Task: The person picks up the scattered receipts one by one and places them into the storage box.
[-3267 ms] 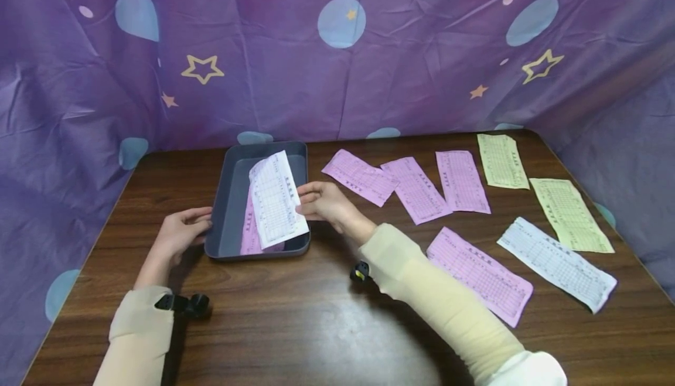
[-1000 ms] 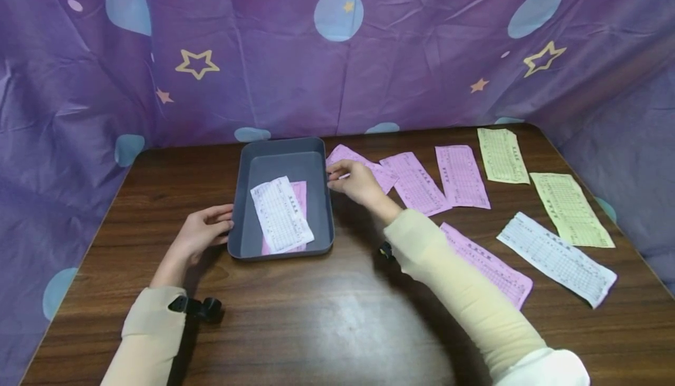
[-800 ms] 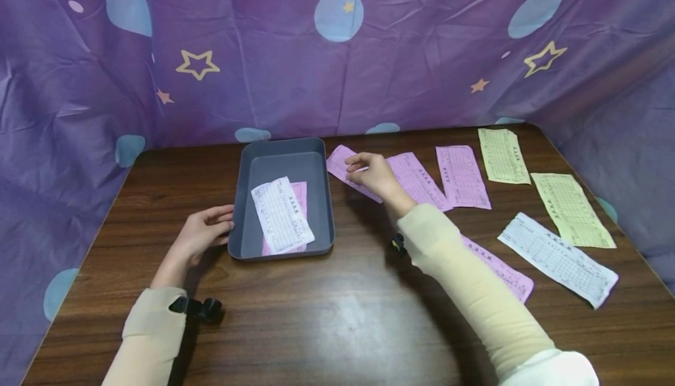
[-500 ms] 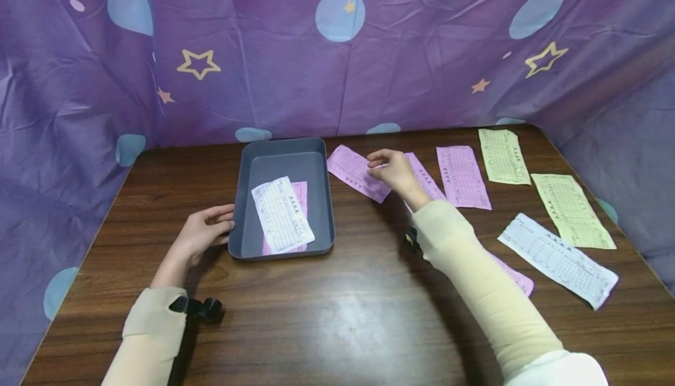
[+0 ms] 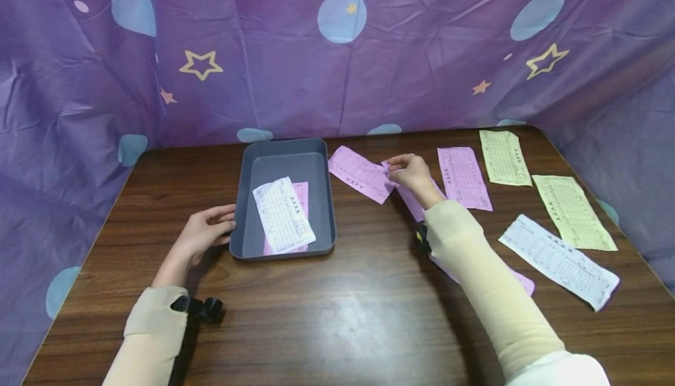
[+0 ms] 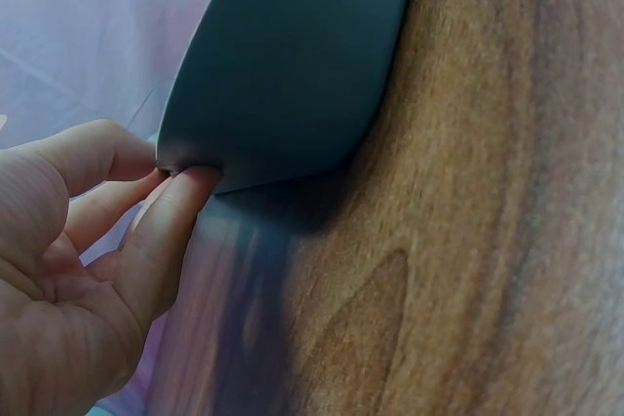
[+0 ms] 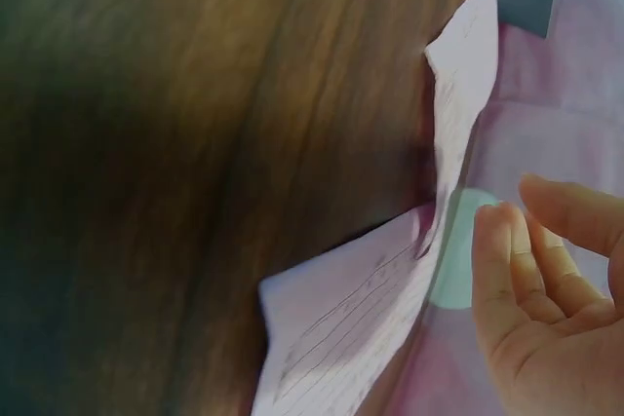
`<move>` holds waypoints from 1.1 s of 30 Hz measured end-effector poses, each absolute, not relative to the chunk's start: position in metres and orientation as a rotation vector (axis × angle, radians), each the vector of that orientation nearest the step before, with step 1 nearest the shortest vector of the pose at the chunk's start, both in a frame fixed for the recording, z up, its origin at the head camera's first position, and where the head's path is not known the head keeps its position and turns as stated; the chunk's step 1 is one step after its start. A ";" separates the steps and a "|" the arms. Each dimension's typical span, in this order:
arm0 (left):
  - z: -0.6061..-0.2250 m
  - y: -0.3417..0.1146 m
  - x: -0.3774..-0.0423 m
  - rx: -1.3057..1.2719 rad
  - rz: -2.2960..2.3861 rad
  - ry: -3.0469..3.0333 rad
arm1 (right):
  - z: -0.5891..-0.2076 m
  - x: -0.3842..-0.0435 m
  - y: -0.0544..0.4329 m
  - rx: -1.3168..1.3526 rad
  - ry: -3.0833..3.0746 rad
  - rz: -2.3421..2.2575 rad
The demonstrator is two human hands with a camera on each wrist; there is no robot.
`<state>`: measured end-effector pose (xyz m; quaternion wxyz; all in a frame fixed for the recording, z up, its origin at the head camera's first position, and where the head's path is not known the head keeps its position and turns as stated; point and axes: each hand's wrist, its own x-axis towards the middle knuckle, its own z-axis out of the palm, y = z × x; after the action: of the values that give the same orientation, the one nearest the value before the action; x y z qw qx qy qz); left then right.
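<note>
In the head view my left hand (image 5: 205, 228) touches the left side of a dark grey tray (image 5: 269, 166). The left wrist view has its thumb and fingertips right at the tray's edge (image 6: 283, 65). Inside lies a white printed slip (image 5: 283, 216) over a pink one (image 5: 302, 195). My right hand (image 5: 412, 175) hovers, fingers loosely bent and holding nothing, above a pink slip (image 5: 410, 203) that it partly covers. Overlapping that slip's corner is another pink slip (image 5: 361, 174). In the right wrist view, pink paper (image 7: 341, 323) lies beside the fingers, apart from them.
Farther right on the wooden table (image 5: 316, 327) lie a pink slip (image 5: 464, 178), two yellow-green slips (image 5: 505, 157) and a pale blue one (image 5: 559, 262). My right forearm hides most of another pink slip (image 5: 522, 280). A purple patterned cloth (image 5: 295, 81) hangs behind.
The right hand has let the white slip go into the tray and moved right over the pink slips. The tray has shifted right, the left hand with it.
</note>
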<state>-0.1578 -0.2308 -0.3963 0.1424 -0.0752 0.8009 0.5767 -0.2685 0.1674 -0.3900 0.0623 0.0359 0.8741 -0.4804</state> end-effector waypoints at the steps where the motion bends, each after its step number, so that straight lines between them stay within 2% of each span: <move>1: -0.396 -0.231 -0.158 -0.219 1.662 2.311 | -0.391 -0.269 0.168 0.120 2.651 -1.443; 21: -0.398 -0.231 -0.158 -0.235 1.632 2.318 | -0.401 -0.268 0.174 0.178 2.736 -1.178; 33: -0.398 -0.231 -0.159 -0.223 1.664 2.310 | -0.398 -0.268 0.172 0.091 2.824 -0.977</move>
<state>-0.1587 -0.2315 -0.3980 0.1424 -0.0774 0.8007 0.5768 -0.2683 0.1722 -0.3981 0.0760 0.0304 0.9419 -0.3259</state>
